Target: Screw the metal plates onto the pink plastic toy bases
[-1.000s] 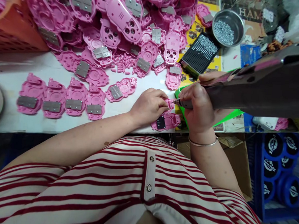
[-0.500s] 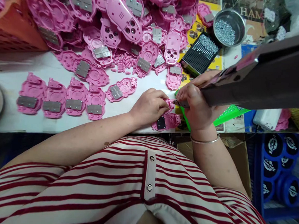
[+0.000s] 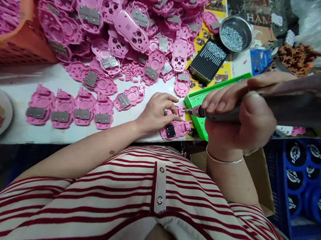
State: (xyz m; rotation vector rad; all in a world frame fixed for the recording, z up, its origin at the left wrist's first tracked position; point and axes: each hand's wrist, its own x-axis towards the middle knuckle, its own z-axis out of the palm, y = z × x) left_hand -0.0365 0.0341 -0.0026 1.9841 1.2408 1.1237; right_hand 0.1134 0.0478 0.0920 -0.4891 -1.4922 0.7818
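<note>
My right hand (image 3: 236, 117) is wrapped round an electric screwdriver (image 3: 294, 104), which lies nearly level. Its bit points left, at the edge of a small pink plastic shell (image 3: 180, 110). My left hand (image 3: 161, 111) holds this shell between thumb and fingers, which cover most of it. Just below, close to the left thumb, lies another pink shell (image 3: 182, 128) with a black plate (image 3: 170, 131) on it. Whether the bit sits on a screw is too small to tell. A green perforated tray (image 3: 197, 98) is partly hidden behind my right hand.
Pink shells with metal plates (image 3: 81, 114) stand in a row at left. A large heap of shells (image 3: 90, 14) fills the back, beside an orange basket (image 3: 31, 43). A black screw tray (image 3: 209, 61) and a metal bowl of screws (image 3: 233, 35) are at back right.
My right hand and the screwdriver have drawn back to the right and the tool has swung lower, baring its bit. My left thumb and forefinger have spread apart a little on the shell.
</note>
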